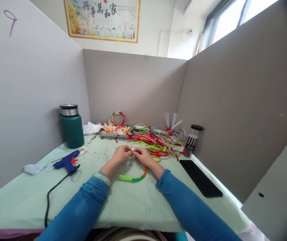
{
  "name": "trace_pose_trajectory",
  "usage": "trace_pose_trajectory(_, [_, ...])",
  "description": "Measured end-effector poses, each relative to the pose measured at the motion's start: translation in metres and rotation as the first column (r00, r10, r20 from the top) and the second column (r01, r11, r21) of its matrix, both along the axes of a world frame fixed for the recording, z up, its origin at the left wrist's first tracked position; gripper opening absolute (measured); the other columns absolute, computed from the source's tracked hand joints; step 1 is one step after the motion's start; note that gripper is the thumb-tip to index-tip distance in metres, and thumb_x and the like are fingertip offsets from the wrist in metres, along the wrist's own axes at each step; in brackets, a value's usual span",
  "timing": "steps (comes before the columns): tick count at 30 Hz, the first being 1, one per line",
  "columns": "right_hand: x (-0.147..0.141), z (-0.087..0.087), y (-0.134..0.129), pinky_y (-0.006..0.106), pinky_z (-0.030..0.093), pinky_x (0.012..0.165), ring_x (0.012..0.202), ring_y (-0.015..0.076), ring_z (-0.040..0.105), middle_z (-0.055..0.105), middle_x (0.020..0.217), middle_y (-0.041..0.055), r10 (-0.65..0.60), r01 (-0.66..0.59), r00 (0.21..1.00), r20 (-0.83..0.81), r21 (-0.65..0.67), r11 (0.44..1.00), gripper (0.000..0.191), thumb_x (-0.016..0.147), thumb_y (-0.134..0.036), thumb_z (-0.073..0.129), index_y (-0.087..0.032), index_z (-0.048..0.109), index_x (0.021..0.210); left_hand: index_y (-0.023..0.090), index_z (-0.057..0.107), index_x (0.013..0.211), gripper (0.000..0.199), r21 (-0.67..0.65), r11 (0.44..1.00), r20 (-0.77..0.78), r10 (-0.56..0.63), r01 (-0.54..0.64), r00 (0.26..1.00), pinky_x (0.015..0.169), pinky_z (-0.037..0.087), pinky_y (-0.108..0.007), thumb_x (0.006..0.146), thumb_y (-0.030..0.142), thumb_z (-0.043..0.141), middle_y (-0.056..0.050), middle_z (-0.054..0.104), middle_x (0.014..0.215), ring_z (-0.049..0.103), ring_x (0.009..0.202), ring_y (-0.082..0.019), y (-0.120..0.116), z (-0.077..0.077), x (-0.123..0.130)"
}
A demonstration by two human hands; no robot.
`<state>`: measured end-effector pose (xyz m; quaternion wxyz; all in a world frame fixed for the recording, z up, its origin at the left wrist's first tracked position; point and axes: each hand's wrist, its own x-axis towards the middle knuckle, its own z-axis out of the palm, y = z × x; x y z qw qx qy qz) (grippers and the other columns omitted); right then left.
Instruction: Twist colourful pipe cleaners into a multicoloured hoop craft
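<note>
L hand (122,154) & R hand (141,155) pinching pink pc (131,148).

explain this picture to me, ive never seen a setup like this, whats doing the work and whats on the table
There is no machine here: a person works with two bare hands, seen from a camera worn on the head, looking forward and down. The left hand and right hand meet, fingertips pinching a small pinkish piece, too small to identify. Nearer the camera, a curved green-and-orange strip lies on the pale green cloth. Behind the hands are a metal tray of small pieces and a heap of colourful strands. A blue glue gun and teal bottle are at left, a black flat object at right.
</note>
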<state>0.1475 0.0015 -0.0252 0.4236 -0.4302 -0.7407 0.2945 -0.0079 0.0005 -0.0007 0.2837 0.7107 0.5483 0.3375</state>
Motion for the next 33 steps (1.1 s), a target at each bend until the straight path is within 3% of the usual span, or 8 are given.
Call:
trace_pose_trajectory(6, [0.0006, 0.0008, -0.0007, 0.021, 0.033, 0.052, 0.054, 0.01, 0.045, 0.053, 0.058, -0.0022, 0.019, -0.019, 1.0, -0.025, -0.006, 1.0, 0.019, 0.082, -0.031, 0.055, -0.017, 0.062, 0.072, 0.015, 0.059, 0.088, 0.015, -0.063, 0.997, 0.104, -0.03, 0.036, 0.994, 0.038, 0.031, -0.017, 0.076, 0.019, 0.053, -0.002, 0.07, 0.073, 0.037, 0.034, -0.003, -0.0008, -0.0001, 0.0007])
trace_pose_trajectory(14, [0.0018, -0.0017, 0.0028, 0.021, 0.033, 0.052, 0.055, 0.0108, 0.045, 0.053, 0.058, -0.0021, 0.005, -0.006, 0.999, -0.037, -0.013, 1.0, 0.019, 0.081, -0.032, 0.056, -0.017, 0.06, 0.07, 0.016, 0.056, 0.084, 0.012, -0.057, 0.996, 0.142, -0.059, 0.067, 0.988, 0.036, 0.029, -0.018, 0.075, 0.023, 0.057, 0.0, 0.069, 0.069, 0.039, 0.031, -0.003, 0.0026, -0.0038, -0.0008])
trace_pose_trajectory(23, [0.0025, -0.0018, 0.0012, 0.021, 0.031, 0.052, 0.054, 0.0104, 0.043, 0.051, 0.057, -0.0026, 0.03, -0.03, 0.999, -0.027, -0.014, 0.999, 0.019, 0.081, -0.031, 0.053, -0.017, 0.058, 0.069, 0.014, 0.052, 0.078, 0.031, -0.185, 0.977, 0.352, -0.031, 0.102, 0.935, 0.033, 0.023, -0.02, 0.082, 0.044, 0.045, -0.004, 0.068, 0.069, 0.035, 0.028, -0.004, 0.0007, -0.004, 0.0004])
trace_pose_trajectory(33, [0.0015, 0.0007, -0.0021, 0.021, 0.032, 0.053, 0.053, 0.0104, 0.043, 0.048, 0.054, -0.0034, 0.051, -0.052, 0.998, -0.026, -0.012, 0.999, 0.019, 0.082, -0.03, 0.052, -0.017, 0.059, 0.07, 0.016, 0.052, 0.079, 0.027, -0.179, 0.976, 0.375, -0.048, 0.123, 0.926, 0.032, 0.017, -0.019, 0.076, 0.043, 0.056, -0.002, 0.066, 0.065, 0.027, 0.027, -0.002, 0.0001, -0.0042, -0.0011])
